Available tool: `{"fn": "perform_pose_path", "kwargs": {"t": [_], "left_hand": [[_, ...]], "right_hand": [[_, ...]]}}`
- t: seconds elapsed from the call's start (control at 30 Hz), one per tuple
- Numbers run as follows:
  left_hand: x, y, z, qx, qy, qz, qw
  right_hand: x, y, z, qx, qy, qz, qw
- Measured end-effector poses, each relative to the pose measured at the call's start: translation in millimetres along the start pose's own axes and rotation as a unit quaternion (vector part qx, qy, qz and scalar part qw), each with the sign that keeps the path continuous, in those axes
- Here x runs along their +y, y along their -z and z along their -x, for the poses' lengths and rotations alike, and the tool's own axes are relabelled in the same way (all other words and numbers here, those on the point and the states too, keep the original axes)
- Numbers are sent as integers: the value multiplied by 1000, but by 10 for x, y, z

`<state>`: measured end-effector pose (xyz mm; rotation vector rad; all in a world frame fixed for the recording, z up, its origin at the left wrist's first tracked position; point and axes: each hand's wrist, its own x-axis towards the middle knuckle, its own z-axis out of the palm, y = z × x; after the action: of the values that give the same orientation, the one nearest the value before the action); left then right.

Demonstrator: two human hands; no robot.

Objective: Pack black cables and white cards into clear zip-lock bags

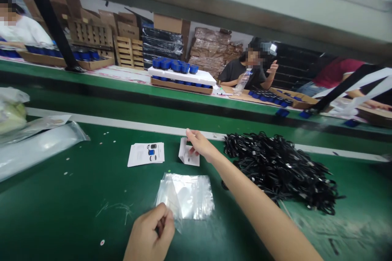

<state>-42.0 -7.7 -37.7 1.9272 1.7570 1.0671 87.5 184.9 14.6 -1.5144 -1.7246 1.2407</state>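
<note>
On the green table lies a stack of clear plastic bags (197, 197). My left hand (150, 232) is closed, its thumb and finger pinching the lifted corner of the top plastic bag (170, 195). Farther forward, my right hand (199, 144) has its fingers closed on a small stack of folded white leaflets (184, 153); whether it grips one or several is hidden. To the left of that stack, a pile of printed cards (146, 154) shows pictures of round devices. Right of my forearm is a big heap of black cables (275, 167).
Plastic-wrapped packages (39, 147) lie at the left. Beyond the table, a tray of blue-black items (182, 75) stands on a shelf under an overhead beam (245, 6). A co-worker (251, 63) sits opposite beside a water bottle (243, 80); other people are at both sides.
</note>
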Motion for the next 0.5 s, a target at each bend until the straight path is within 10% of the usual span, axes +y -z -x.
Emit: {"fn": "perform_pose_path", "kwargs": {"t": [0.27,0.5], "left_hand": [[-81,-19,-5,-8,-26,8,1000],[-91,-49,21,-8,-13,22,1000]], "right_hand": [[95,-95,-112,-73,-41,-7,996],[186,32,88,2,3,25,1000]]}}
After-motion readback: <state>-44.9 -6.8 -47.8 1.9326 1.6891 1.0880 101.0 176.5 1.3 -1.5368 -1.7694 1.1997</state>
